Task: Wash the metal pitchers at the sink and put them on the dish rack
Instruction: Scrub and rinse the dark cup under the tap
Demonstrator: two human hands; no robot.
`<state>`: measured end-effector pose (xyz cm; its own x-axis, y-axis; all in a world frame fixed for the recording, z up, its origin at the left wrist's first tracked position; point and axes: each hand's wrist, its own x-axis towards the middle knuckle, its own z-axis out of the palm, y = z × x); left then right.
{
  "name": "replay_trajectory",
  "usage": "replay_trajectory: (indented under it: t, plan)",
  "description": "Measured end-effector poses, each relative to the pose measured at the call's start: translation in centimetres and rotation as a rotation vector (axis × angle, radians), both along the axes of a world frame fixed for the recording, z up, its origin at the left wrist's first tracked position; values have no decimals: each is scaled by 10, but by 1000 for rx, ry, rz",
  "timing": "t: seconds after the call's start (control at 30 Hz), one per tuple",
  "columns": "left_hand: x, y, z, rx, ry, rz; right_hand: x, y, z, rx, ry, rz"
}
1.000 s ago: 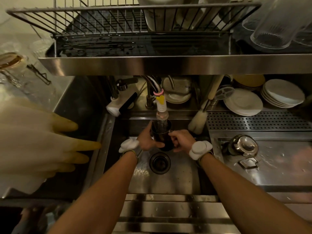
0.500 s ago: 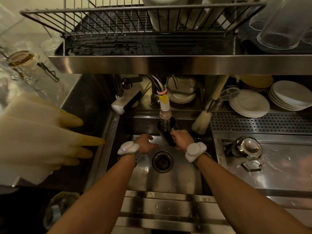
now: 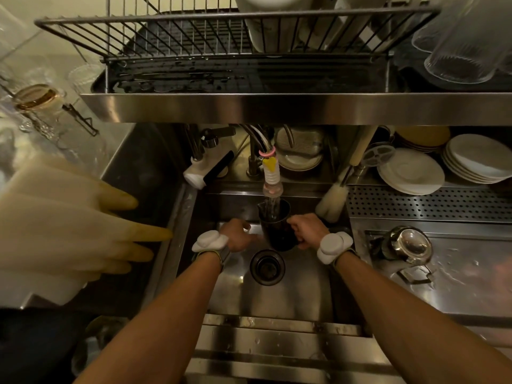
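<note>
Now the pitcher is held upright directly under the faucet nozzle, mouth up, so that the stream is caught inside it rather than splashed off the wall. It is gripped by the right hand, whose fingers are clenched around the handle on its right side, which keeps the body clear for the water. The left hand is kept just beside the pitcher, low on its left; its fingers are loosely curled and seem to be grasping nothing, though whether the tips are touching the metal cannot be told. The pitcher is positioned above the sink basin, just behind the drain, so run-off is taken straight down. In this dim light the vessel is seen as dark, smooth-sided and tapered, with a small spout at its left rim; no suds are visible. A second shiny pitcher is left on the wet tabletop to the right, probably awaiting its turn. The dish rack overhead has open space on its left side.
</note>
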<state>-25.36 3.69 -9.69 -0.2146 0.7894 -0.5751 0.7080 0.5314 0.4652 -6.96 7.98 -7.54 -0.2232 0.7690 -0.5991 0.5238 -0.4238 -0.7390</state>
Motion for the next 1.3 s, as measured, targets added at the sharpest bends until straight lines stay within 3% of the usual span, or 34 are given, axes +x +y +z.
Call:
replay_trajectory:
  t: [0.27, 0.43, 0.77, 1.3]
  plan:
    - [0, -1, 4, -4, -5, -24, -1, 5, 6, 109, -84, 73]
    - [7, 3, 12, 36, -7, -49, 11, 6, 7, 317, -266, 221]
    - [20, 0, 26, 93, 10, -101, 23, 9, 35, 623, -447, 359]
    - [19, -4, 50, 157, 19, -122, 17, 3, 81, 801, -763, 501]
